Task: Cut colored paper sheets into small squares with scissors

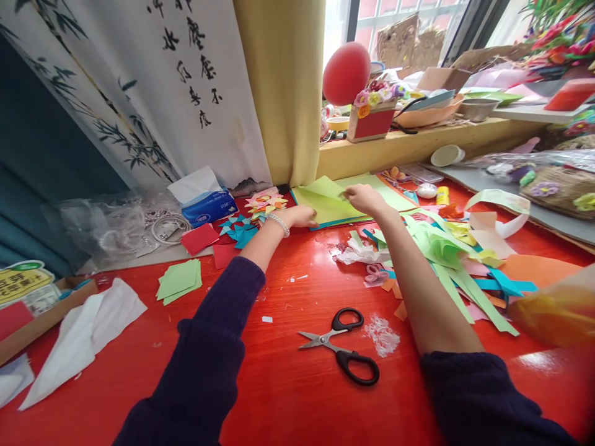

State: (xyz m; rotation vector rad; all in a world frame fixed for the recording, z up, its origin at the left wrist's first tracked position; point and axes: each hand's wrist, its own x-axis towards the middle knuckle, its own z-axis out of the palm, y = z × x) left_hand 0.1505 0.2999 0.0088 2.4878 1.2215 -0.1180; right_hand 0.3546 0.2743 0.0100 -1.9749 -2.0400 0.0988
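At the far side of the red table lies a stack of coloured paper, with a yellow-green sheet (325, 199) on top, its corner raised. My right hand (364, 199) pinches the right part of that sheet. My left hand (303, 217), with a beaded bracelet on the wrist, rests at the stack's near left corner; its fingers are too small and partly hidden to tell whether they grip. Folded blue pieces (242, 231) and pink and yellow paper shapes (267, 203) lie just left of it. Open scissors (328, 339) lie between my forearms.
Green paper strips (446, 248) and scraps spread around my right forearm. Green squares (180, 280), red paper (199, 238) and a blue tissue pack (209, 207) are at left. A glue stick (442, 196) stands at the back right. White tissue (93, 322) lies at far left.
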